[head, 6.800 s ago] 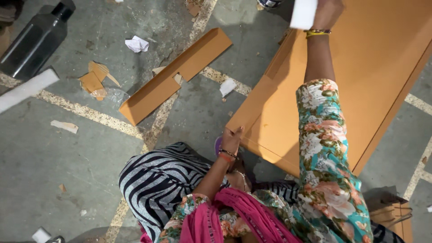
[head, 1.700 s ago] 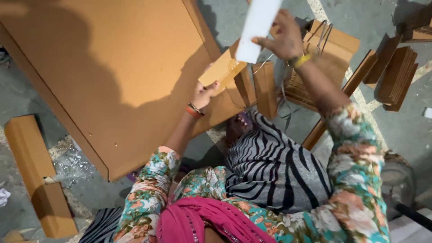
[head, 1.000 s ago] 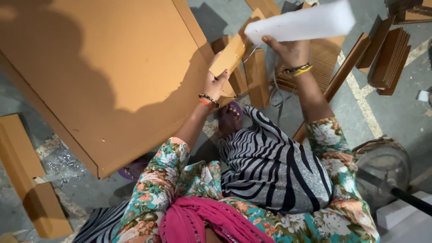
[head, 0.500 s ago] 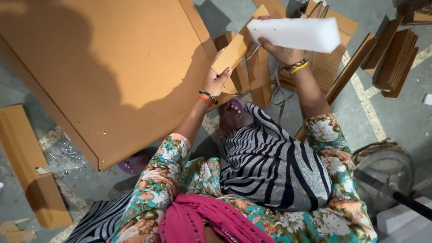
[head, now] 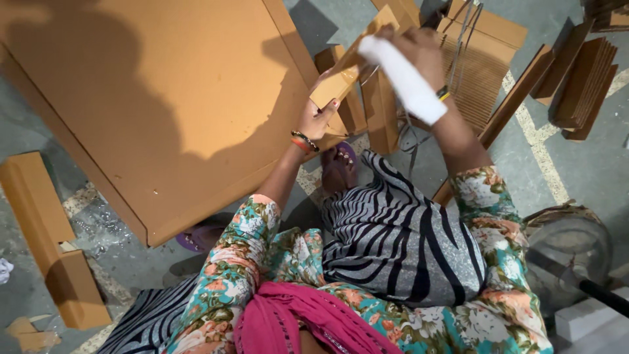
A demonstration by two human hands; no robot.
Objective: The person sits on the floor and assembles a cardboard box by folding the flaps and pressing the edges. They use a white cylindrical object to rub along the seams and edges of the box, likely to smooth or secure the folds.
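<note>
Two hands working on a folded cardboard piece

In the upper middle, the left hand [head: 319,117] fingers pinch a small folded brown cardboard strip [head: 341,75]. The right hand [head: 419,52] fingers wrap a long white block [head: 403,78], pressing it along the strip. Seems a rubbing step; a steady grip matters. A big brown cardboard sheet [head: 164,98] lies on the floor, left.

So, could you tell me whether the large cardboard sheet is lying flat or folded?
Flat: the large cardboard sheet lies spread on the floor, with no crease visible.

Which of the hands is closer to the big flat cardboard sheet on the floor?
Left. The left hand sits over the cardboard sheet at its right edge, gripping a cardboard strip. The right hand is farther right, holding a white block.
</note>
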